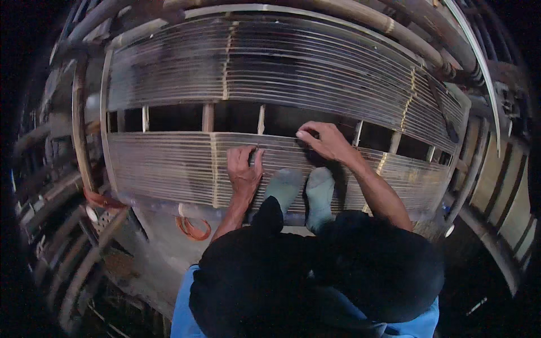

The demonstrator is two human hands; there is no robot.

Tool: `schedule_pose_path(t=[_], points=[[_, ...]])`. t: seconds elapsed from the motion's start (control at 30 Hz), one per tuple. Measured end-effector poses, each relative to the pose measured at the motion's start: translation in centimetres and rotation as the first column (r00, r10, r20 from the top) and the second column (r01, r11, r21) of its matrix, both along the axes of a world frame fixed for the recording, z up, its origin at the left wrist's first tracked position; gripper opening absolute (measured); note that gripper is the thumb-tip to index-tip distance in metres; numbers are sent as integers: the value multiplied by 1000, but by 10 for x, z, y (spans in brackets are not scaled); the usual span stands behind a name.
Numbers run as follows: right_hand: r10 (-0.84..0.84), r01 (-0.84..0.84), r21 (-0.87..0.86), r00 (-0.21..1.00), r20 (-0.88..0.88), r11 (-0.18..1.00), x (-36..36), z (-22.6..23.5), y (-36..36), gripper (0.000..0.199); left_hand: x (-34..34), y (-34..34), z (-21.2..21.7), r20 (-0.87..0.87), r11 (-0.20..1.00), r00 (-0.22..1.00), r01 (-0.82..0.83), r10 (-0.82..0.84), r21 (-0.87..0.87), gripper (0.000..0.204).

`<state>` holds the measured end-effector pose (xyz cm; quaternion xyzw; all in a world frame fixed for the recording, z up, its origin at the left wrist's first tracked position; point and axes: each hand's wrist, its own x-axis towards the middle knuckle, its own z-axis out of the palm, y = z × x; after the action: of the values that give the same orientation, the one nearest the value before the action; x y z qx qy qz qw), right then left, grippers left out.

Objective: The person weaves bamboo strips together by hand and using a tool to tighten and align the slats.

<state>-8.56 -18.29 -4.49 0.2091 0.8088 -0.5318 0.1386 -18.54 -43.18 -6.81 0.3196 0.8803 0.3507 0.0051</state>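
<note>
A wide panel of thin, pale slats (163, 163), probably bamboo, lies in front of me, crossed by yellowish lashings (214, 169). My left hand (245, 169) is at the upper edge of this near section, fingers curled and the thumb raised close to them; whatever sits between them is too small to name. Further right, my right hand (328, 141) reaches over the dark gap, with thumb and forefinger bent together in a pinch. Its fingertips are near the slats' edge, and anything in them cannot be made out. My feet in grey-green socks (284, 188) rest on the slats between my forearms.
Past the gap, crossed by short uprights (261, 119), lies a second slatted section (315, 73). A thick bamboo pole (360, 14) runs along the far side. An orange coil (193, 228) hangs below the near edge at left. More poles (81, 124) stand leftward.
</note>
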Motion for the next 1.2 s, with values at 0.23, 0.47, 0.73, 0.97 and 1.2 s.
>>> schedule_pose_path(t=[0.23,0.47,0.73,0.97,1.2], points=[[40,-46,-117,998,-49,992,5,-20,-14,43,13,-13,-7,-60,997,998,-24,20,-78,14],[-70,79,94,993,-92,992,13,-26,-22,39,17,10,-2,-86,964,996,-46,24,-263,17],[-289,290,40,957,-19,956,12,-50,1,41,16,13,0,35,993,998,-55,59,-108,6],[35,-46,112,995,98,993,1,-23,-19,51,11,3,-1,-19,959,996,-94,93,-268,15],[52,-98,195,972,227,976,0,-14,-18,50,20,2,-4,53,991,991,-119,123,-64,16]])
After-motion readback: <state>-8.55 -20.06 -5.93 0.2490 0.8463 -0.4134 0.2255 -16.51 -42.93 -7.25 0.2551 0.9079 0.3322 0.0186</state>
